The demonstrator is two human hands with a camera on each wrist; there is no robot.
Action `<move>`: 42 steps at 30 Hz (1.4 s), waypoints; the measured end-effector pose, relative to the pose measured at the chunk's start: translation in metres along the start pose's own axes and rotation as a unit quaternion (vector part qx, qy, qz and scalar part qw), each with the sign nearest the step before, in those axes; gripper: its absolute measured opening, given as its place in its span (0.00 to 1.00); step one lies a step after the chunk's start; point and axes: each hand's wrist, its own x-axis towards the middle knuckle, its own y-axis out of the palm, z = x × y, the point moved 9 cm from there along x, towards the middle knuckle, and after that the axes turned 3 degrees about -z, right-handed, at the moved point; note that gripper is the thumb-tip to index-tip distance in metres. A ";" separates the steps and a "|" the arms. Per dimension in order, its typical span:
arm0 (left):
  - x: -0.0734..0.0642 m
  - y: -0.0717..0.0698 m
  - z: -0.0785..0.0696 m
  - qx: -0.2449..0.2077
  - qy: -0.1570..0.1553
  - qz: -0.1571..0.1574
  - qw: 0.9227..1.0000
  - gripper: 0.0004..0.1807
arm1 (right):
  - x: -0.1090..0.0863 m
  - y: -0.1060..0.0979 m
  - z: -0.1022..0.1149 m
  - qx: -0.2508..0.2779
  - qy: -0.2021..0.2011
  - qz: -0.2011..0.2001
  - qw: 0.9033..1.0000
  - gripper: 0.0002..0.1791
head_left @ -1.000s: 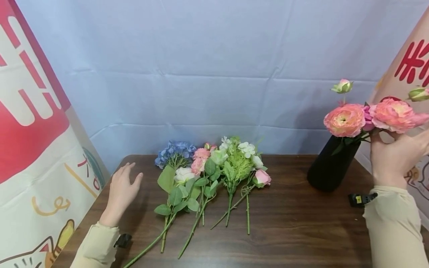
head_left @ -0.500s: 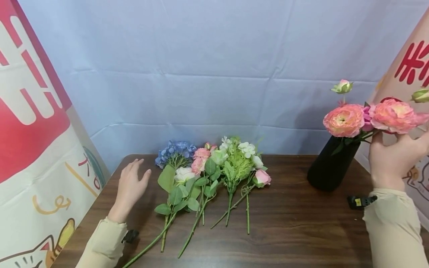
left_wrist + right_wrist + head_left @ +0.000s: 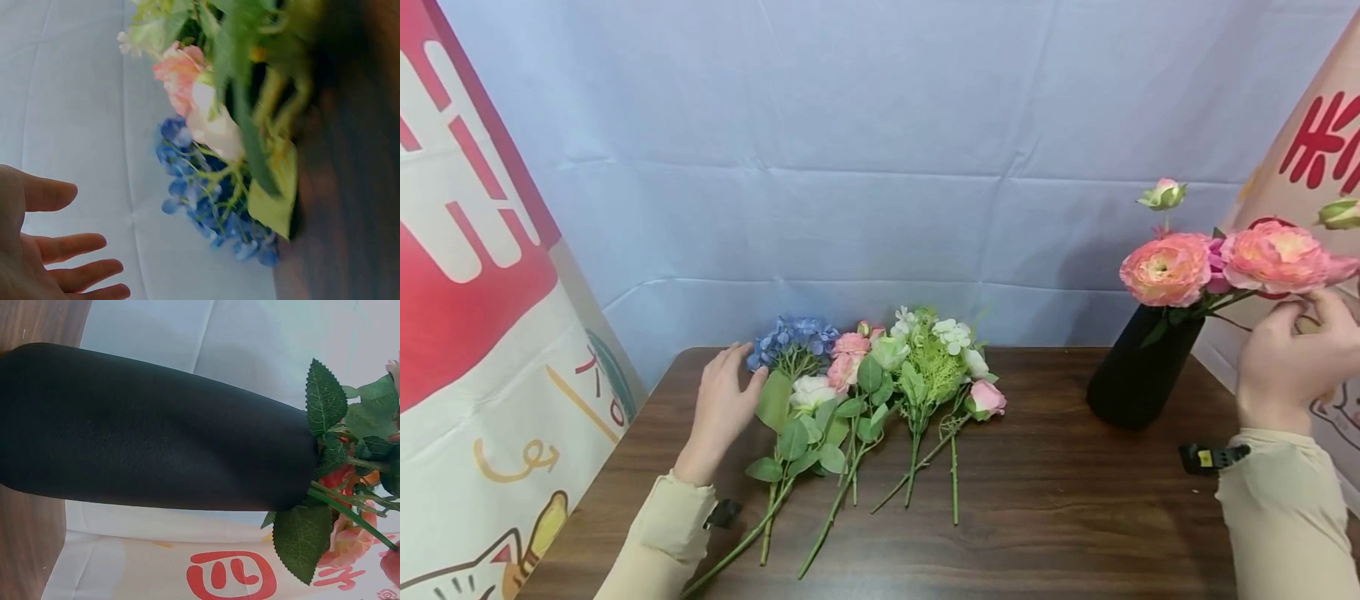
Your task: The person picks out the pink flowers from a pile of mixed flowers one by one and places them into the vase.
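Note:
My left hand reaches in from the left, its fingertips right at the blue hydrangea. In the left wrist view the fingers are spread, with nothing between them. At the right, a black vase holds coral-pink ranunculus flowers and a pale bud. My right hand is raised beside the vase mouth, thumb and finger pinched on a stem under the right-hand bloom. The right wrist view shows a green stem running from the vase to a fingertip.
Artificial flowers lie in a row on the brown table: a white rose, pink blooms, a green-and-white spray and a pink rosebud. Their stems point toward the front. Blue cloth hangs behind.
My left hand has moved right and forward, from the table's left side up to the hydrangea. The right hand has shifted slightly, its fingers now more bent below the bloom; the blooms have swung slightly left.

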 end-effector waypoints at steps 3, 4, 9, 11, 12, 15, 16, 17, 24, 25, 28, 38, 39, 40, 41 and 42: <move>0.003 0.003 -0.009 -0.007 -0.001 0.004 1.000 0.29 | -0.002 0.000 -0.006 -0.029 0.047 0.015 0.998 0.19; 0.004 0.004 -0.013 -0.009 -0.001 0.004 1.000 0.29 | -0.003 -0.001 -0.006 -0.031 0.052 0.019 0.998 0.19; 0.008 0.010 -0.028 -0.019 0.006 0.003 1.000 0.29 | -0.004 -0.009 -0.003 -0.029 0.063 0.010 0.998 0.19; 0.009 0.012 -0.033 -0.026 0.007 0.004 1.000 0.29 | -0.005 -0.012 0.000 -0.040 0.066 0.002 0.997 0.22; 0.009 0.014 -0.035 -0.030 0.007 0.004 1.000 0.29 | -0.006 -0.013 0.002 -0.041 0.064 -0.002 0.997 0.24; 0.010 0.018 -0.042 -0.040 0.005 0.005 0.999 0.29 | -0.007 -0.017 0.014 -0.020 0.048 -0.021 0.998 0.25; 0.011 0.020 -0.044 -0.042 0.006 0.005 0.999 0.29 | -0.007 -0.018 0.020 -0.008 0.040 -0.027 0.999 0.24; 0.011 0.021 -0.046 -0.045 0.007 0.005 0.999 0.29 | -0.008 -0.018 0.026 0.006 0.034 -0.031 0.999 0.23; 0.011 0.025 -0.065 -0.078 0.016 -0.029 0.996 0.24 | -0.021 -0.021 0.068 0.088 -0.032 -0.066 0.993 0.14; 0.011 0.025 -0.067 -0.082 0.018 -0.037 0.996 0.23 | -0.023 -0.021 0.073 0.099 -0.046 -0.073 0.991 0.14; 0.012 0.028 -0.075 -0.089 0.024 -0.053 0.994 0.21 | -0.035 -0.018 0.086 0.129 -0.085 -0.087 0.984 0.12; 0.011 0.046 -0.100 -0.098 0.036 -0.061 0.993 0.18 | -0.073 0.002 0.109 0.171 -0.123 -0.041 0.977 0.18; 0.011 0.049 -0.104 -0.100 0.036 -0.060 0.992 0.18 | -0.076 0.005 0.109 0.168 -0.126 -0.024 0.977 0.18; 0.010 0.051 -0.108 -0.104 0.038 -0.060 0.992 0.17 | -0.079 0.010 0.110 0.163 -0.129 -0.005 0.978 0.18; 0.010 0.054 -0.111 -0.107 0.039 -0.058 0.992 0.17 | -0.083 0.014 0.111 0.156 -0.133 0.015 0.979 0.18; 0.009 0.057 -0.115 -0.112 0.041 -0.055 0.991 0.17 | -0.087 0.019 0.111 0.149 -0.139 0.036 0.978 0.18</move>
